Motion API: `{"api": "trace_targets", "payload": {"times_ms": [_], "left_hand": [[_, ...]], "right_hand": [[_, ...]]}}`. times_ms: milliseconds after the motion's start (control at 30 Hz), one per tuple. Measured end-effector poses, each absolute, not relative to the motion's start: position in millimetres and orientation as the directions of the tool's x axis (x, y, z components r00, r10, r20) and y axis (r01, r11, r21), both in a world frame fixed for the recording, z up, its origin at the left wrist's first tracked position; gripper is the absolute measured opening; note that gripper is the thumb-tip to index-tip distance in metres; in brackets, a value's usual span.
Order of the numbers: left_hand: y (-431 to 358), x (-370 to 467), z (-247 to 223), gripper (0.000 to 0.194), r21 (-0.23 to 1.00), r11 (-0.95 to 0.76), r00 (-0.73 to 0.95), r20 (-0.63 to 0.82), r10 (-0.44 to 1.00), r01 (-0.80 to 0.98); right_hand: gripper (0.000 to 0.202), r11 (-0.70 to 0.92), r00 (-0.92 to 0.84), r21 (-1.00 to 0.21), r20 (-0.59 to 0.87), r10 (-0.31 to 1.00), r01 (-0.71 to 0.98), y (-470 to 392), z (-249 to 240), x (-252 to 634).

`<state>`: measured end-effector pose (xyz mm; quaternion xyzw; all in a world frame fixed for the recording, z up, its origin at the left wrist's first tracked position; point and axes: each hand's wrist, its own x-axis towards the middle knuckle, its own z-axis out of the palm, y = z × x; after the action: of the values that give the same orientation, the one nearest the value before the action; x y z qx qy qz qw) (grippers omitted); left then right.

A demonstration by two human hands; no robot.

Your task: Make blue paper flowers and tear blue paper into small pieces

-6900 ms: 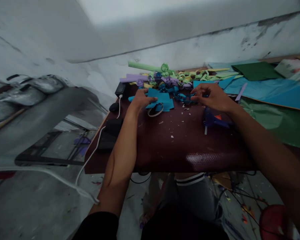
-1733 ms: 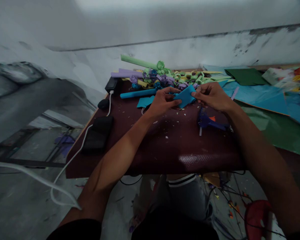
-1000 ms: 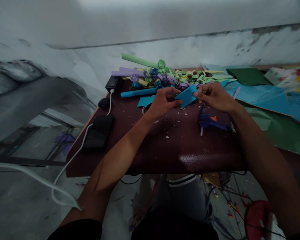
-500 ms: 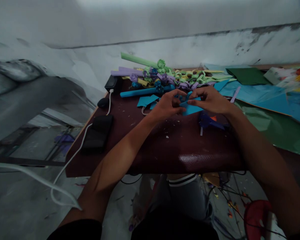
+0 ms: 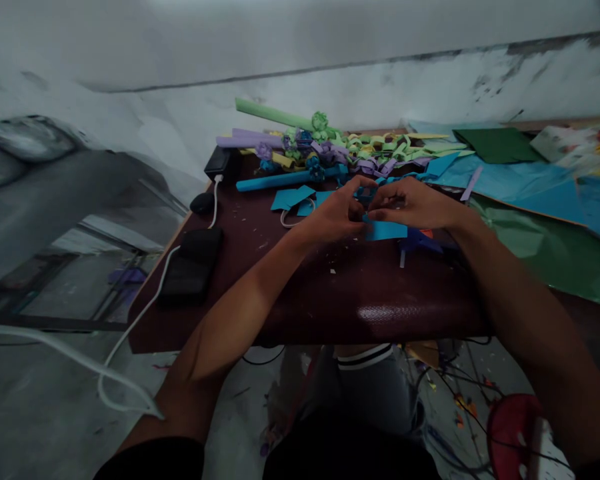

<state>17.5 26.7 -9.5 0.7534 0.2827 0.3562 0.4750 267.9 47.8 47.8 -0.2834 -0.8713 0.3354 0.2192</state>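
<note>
Over the dark red table (image 5: 300,300), my left hand (image 5: 347,208) and my right hand (image 5: 410,203) meet fingertip to fingertip. Both are closed on a small folded piece of blue paper (image 5: 366,193), partly covered by the fingers. A flat blue sheet (image 5: 387,231) shows just below my right fingers; whether it is attached to the folded piece is unclear. More blue paper pieces (image 5: 293,198) lie left of my left hand, with a white loop of cord beside them. Blue-purple scissors or a similar tool (image 5: 423,241) lie below my right hand.
Paper flowers and rolled tubes (image 5: 275,180) lie behind my hands, beside folded green and purple strips (image 5: 380,150). A black box (image 5: 193,267) with a white cable is at left. Blue and green sheets (image 5: 555,253) cover the right side.
My hands have drawn closer together around the folded blue paper. The flat blue sheet has shifted slightly down and lies more level. The whole view has shifted a little.
</note>
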Motion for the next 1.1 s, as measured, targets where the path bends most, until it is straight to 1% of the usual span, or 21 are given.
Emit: {"api": "trace_targets", "payload": {"times_ms": [100,200,300,367,433,500,600,700,900,1100], "left_hand": [[25,18,-9,0.101,0.926,-0.370,0.591,0.255,0.765,0.080],[25,20,-10,0.106,0.928,-0.363,0.546,0.262,0.796,0.085],[25,20,-12,0.099,0.906,-0.408,0.485,0.310,0.818,0.109],[25,19,-11,0.093,0.891,-0.439,0.479,0.337,0.811,0.117],[24,18,-10,0.093,0.889,-0.445,0.505,0.335,0.795,0.110],[23,15,-8,0.096,0.898,-0.429,0.526,0.319,0.789,0.099],[24,11,-6,0.100,0.909,-0.404,0.517,0.300,0.802,0.100],[24,8,-5,0.099,0.915,-0.389,0.516,0.283,0.808,0.108],[25,8,-3,0.096,0.919,-0.384,0.520,0.287,0.804,0.086],[24,7,1,0.093,0.922,-0.374,0.510,0.276,0.815,0.099]], "right_hand": [[0.028,0.617,-0.744,-0.704,0.189,0.641,0.352,44,49,266],[0.024,0.634,-0.743,-0.689,0.207,0.637,0.352,42,49,265],[0.022,0.636,-0.732,-0.679,0.211,0.648,0.367,41,47,264],[0.022,0.630,-0.732,-0.684,0.206,0.649,0.366,40,46,263],[0.023,0.619,-0.730,-0.701,0.208,0.652,0.354,41,46,264],[0.026,0.607,-0.718,-0.713,0.213,0.663,0.349,43,48,267],[0.034,0.611,-0.687,-0.700,0.237,0.687,0.370,48,51,278],[0.039,0.620,-0.666,-0.692,0.269,0.696,0.369,54,55,288],[0.040,0.645,-0.728,-0.675,0.230,0.646,0.359,55,53,290],[0.044,0.650,-0.739,-0.670,0.223,0.636,0.358,57,55,293]]}}
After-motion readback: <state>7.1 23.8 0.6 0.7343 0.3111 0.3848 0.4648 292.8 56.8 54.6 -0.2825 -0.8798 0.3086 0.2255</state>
